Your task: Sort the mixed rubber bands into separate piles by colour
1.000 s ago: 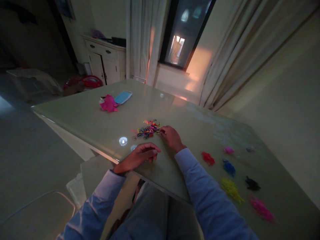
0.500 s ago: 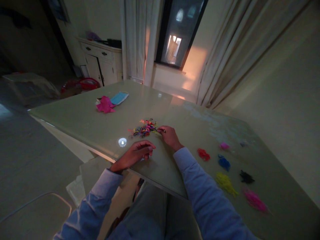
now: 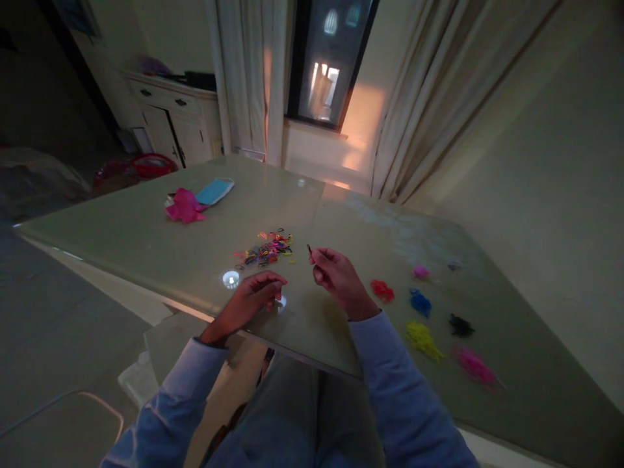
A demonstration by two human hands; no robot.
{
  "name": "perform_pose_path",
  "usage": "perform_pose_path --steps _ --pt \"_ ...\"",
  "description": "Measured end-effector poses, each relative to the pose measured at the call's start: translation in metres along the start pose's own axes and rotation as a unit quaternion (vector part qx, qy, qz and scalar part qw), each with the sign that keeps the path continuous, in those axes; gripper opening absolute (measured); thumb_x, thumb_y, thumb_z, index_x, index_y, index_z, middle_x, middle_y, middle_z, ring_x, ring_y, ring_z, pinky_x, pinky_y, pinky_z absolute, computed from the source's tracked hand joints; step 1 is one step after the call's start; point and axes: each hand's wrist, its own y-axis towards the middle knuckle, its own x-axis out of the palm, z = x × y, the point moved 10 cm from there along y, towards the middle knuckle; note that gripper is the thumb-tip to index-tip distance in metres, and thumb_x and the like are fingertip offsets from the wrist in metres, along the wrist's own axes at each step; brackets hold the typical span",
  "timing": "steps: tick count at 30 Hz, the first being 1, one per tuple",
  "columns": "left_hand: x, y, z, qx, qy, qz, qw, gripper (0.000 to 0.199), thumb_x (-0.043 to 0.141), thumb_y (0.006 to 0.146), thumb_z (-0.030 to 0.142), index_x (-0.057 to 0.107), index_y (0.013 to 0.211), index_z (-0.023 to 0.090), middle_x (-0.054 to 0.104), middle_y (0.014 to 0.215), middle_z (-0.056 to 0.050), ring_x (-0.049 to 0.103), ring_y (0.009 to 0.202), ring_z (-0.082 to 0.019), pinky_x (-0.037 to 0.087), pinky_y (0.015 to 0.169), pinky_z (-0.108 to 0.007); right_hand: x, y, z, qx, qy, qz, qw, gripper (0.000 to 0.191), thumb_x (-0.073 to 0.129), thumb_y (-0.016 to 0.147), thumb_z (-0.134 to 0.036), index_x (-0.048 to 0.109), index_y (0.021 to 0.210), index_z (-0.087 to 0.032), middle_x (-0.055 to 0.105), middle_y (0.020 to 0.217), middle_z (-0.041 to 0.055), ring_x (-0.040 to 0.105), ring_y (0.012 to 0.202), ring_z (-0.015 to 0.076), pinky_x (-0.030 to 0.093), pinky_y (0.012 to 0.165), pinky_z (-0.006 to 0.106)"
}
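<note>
My right hand [image 3: 341,279] is raised a little over the table, thumb and fingers pinched on a small black rubber band [image 3: 309,249] whose loop sticks up past the fingertips. Left of it lies a mixed pile of coloured rubber bands [image 3: 268,248]. My left hand [image 3: 253,299] rests near the table's front edge, just below the pile. Its fingers are loosely curved, and I see nothing held in them. To the right are sorted heaps: red bands [image 3: 382,290], blue bands [image 3: 420,303], yellow bands [image 3: 423,340], black bands [image 3: 461,325] and pink bands [image 3: 474,365].
A smaller pink heap [image 3: 420,272] and a greyish bit [image 3: 453,266] lie farther back on the glossy table [image 3: 273,195]. At the left are a blue face mask [image 3: 215,192] and a crumpled pink piece [image 3: 185,207]. A white cabinet [image 3: 170,117] stands beyond.
My right hand has pulled back from the pile to the right and lifted, with a black band in its fingertips. The left hand stays near its place. The view has shifted slightly.
</note>
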Motion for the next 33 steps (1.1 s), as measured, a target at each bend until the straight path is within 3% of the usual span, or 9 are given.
perform_pose_path --steps 3,7,14,18,22,25,28,30,33 --pt "0.001 -0.002 0.003 0.004 0.045 0.02 0.999 0.04 0.065 0.081 0.052 0.068 0.095 0.014 0.061 0.068 0.001 0.051 0.054 -0.009 0.043 0.053 -0.022 -0.009 -0.044 -0.013 0.024 0.205 -0.01 0.978 0.029 0.078 0.077 -0.043 0.061 0.08 -0.019 0.057 0.078 -0.0043 0.035 0.048 0.0032 0.032 0.044 0.017" --pt "0.004 -0.004 0.003 0.009 0.124 0.049 0.991 0.041 0.062 0.081 0.052 0.07 0.096 0.015 0.063 0.068 0.0 0.052 0.054 -0.011 0.043 0.053 -0.023 -0.039 -0.096 -0.027 0.012 0.331 0.031 0.943 0.023 0.08 0.079 -0.035 0.063 0.085 -0.02 0.05 0.076 -0.0069 0.026 0.046 0.002 0.031 0.043 0.014" --pt "0.019 0.003 0.003 -0.002 0.237 0.103 0.966 0.041 0.058 0.078 0.053 0.072 0.092 0.018 0.073 0.081 -0.005 0.066 0.077 -0.022 0.05 0.068 -0.029 -0.097 -0.149 -0.026 -0.02 0.337 0.128 0.933 0.021 0.081 0.08 -0.033 0.064 0.085 -0.021 0.047 0.075 -0.0058 0.027 0.047 0.0028 0.033 0.042 0.012" --pt "0.045 0.007 0.006 -0.004 0.224 0.117 0.967 0.043 0.057 0.077 0.054 0.072 0.093 0.017 0.074 0.081 -0.005 0.067 0.075 -0.022 0.05 0.065 -0.029 -0.12 -0.164 -0.028 -0.029 0.333 0.167 0.928 0.024 0.081 0.078 -0.032 0.061 0.077 -0.018 0.047 0.075 -0.0049 0.027 0.048 0.0028 0.032 0.041 0.013" --pt "0.085 0.013 0.008 0.011 0.243 0.087 0.966 0.044 0.054 0.079 0.055 0.073 0.094 0.018 0.074 0.078 -0.005 0.066 0.071 -0.022 0.05 0.063 -0.029 -0.141 -0.179 -0.034 -0.045 0.292 0.2 0.934 0.024 0.08 0.078 -0.032 0.06 0.076 -0.019 0.048 0.076 -0.0042 0.027 0.048 0.0032 0.031 0.041 0.014" --pt "0.103 0.016 0.006 0.019 0.281 0.064 0.957 0.044 0.053 0.08 0.055 0.073 0.096 0.019 0.076 0.084 -0.006 0.068 0.076 -0.023 0.05 0.064 -0.03 -0.171 -0.195 -0.036 -0.066 0.23 0.252 0.938 0.029 0.082 0.075 -0.037 0.059 0.076 -0.019 0.051 0.074 -0.0041 0.029 0.047 0.0031 0.03 0.041 0.015" --pt "0.103 0.017 0.002 0.015 0.304 0.06 0.951 0.042 0.055 0.08 0.054 0.074 0.096 0.021 0.076 0.087 -0.005 0.069 0.078 -0.023 0.051 0.066 -0.029 -0.221 -0.218 -0.038 -0.081 0.084 0.35 0.93 0.034 0.079 0.075 -0.047 0.059 0.074 -0.02 0.047 0.059 -0.0063 0.031 0.045 0.0056 0.027 0.04 0.018" --pt "0.1 0.017 0.002 0.016 0.303 0.061 0.951 0.04 0.056 0.079 0.054 0.074 0.095 0.023 0.077 0.09 -0.005 0.07 0.08 -0.023 0.052 0.067 -0.029 -0.256 -0.235 -0.04 -0.072 -0.044 0.416 0.905 0.034 0.074 0.077 -0.051 0.059 0.075 -0.02 0.046 0.053 -0.0069 0.036 0.045 0.0081 0.029 0.042 0.02" --pt "0.096 0.016 0.004 0.02 0.3 0.063 0.952 0.037 0.058 0.078 0.054 0.074 0.092 0.024 0.077 0.091 -0.005 0.071 0.083 -0.024 0.054 0.069 -0.029 -0.296 -0.248 -0.039 -0.029 -0.215 0.446 0.868 0.032 0.067 0.077 -0.05 0.062 0.078 -0.019 0.059 0.063 -0.0012 0.047 0.05 0.0119 0.038 0.048 0.024"
